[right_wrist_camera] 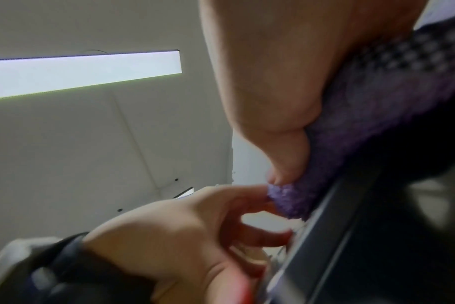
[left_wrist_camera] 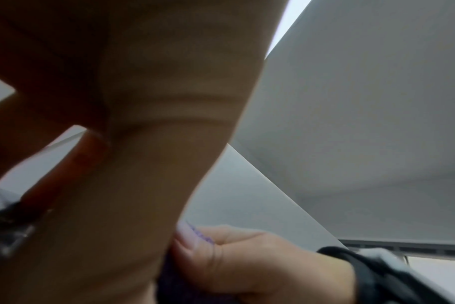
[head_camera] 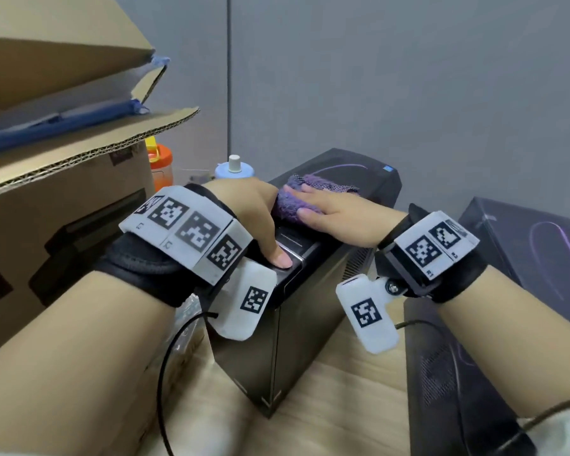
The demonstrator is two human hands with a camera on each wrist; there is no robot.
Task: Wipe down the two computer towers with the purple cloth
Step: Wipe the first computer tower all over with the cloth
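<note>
Wiping top of first tower (head_camera: 313,255), centre of scene; judged first of two, early in the task. Purple cloth (head_camera: 297,199) bunched on that top panel, about midway along it, under right hand (head_camera: 339,212). Right fingers laid out straight over cloth, pressing flat, not clenched; thumb tucked against cloth's near edge in right-wrist view (right_wrist_camera: 286,160). Left hand (head_camera: 257,212) steadied tower from left side: thumb pressed on near front strip of top, other fingers hidden from head view behind the hand; in right-wrist view curled loosely at tower's edge (right_wrist_camera: 249,205), wrapped round nothing as far as could be told.

Tower stood upright on wooden floor, long axis of top running near-left to far-right, front panel toward near side, back end at far partition wall (head_camera: 408,77). Second tower (head_camera: 524,258) lay at right, well apart from cloth, untouched at this moment.

Next move judged: sweep cloth along long axis toward far end, then down sides; left hand to hold firm so tower would not shift. Then across to right-hand tower.

Noted at left: cardboard box (head_camera: 63,192), orange-lidded jar (head_camera: 160,166) and pale blue bottle (head_camera: 234,169) behind.
</note>
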